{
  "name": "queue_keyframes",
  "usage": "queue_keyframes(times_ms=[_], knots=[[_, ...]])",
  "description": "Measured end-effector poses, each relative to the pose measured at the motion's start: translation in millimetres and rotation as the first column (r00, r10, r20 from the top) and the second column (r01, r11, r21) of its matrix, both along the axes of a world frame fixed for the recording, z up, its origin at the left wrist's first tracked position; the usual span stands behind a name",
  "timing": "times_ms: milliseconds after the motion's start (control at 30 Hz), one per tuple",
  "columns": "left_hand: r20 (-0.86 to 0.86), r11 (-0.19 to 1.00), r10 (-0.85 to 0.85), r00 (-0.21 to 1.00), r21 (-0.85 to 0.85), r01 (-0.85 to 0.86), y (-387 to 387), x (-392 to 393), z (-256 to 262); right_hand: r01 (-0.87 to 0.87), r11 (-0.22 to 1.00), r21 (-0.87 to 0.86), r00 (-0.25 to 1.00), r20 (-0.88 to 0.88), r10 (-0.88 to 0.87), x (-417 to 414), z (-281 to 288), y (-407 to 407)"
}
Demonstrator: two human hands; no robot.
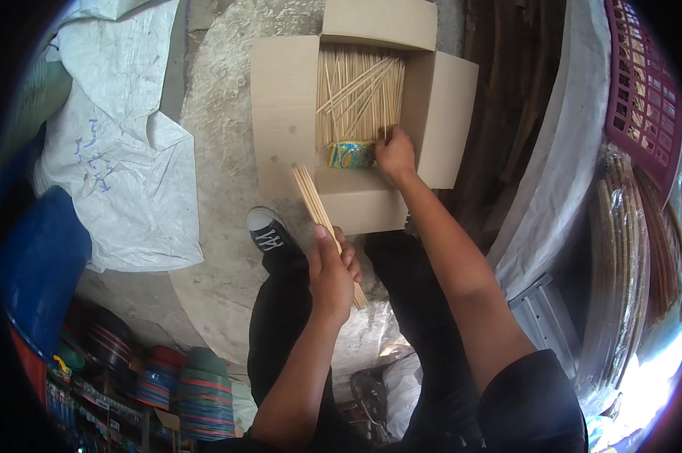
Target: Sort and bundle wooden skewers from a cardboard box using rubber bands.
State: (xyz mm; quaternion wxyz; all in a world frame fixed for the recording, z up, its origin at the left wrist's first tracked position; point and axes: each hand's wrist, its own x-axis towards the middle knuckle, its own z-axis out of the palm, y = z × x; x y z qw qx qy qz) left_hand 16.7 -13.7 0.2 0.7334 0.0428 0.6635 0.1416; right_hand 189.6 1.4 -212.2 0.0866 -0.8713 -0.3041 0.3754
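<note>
My left hand [332, 272] is closed around a small bundle of thin wooden sticks [317, 204], tilted up toward the left. An open cardboard box [287, 113] stands on the floor before me, its flaps folded out. Many loose wooden sticks [355, 85] lie in it, some crossed over the others. My right hand [396, 153] reaches into the near right part of the box, its fingers at the lower ends of the sticks; whether they grip any is hidden. Just left of those fingers lies a blue and yellow printed packet [351, 154].
White woven sacks [142, 187] and a blue plastic container [46, 266] lie at the left. Stacked plastic basins [205, 390] stand at the lower left. At the right are a maroon plastic basket [646, 90] and plastic-wrapped long rods [618, 266]. My shoe [267, 229] is near the box.
</note>
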Motion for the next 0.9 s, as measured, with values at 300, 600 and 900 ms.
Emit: queue_keyframes(times_ms=[300, 600, 900], knots=[[-0.007, 0.999, 0.001, 1.000, -0.035, -0.001, -4, 5, -10, 0.239, 0.959, -0.152, 0.953, -0.150, -0.261, -5, 30, -29], [0.014, 0.999, -0.001, 1.000, -0.037, 0.001, 0, 3, -12, 0.045, 0.987, 0.154, 0.999, -0.020, -0.042, -48, -19, 24], [0.017, 0.997, 0.031, 0.999, -0.069, -0.029, 6, -2, -10, 0.078, 0.997, 0.026, 0.991, 0.105, -0.081, -73, -44, 46]])
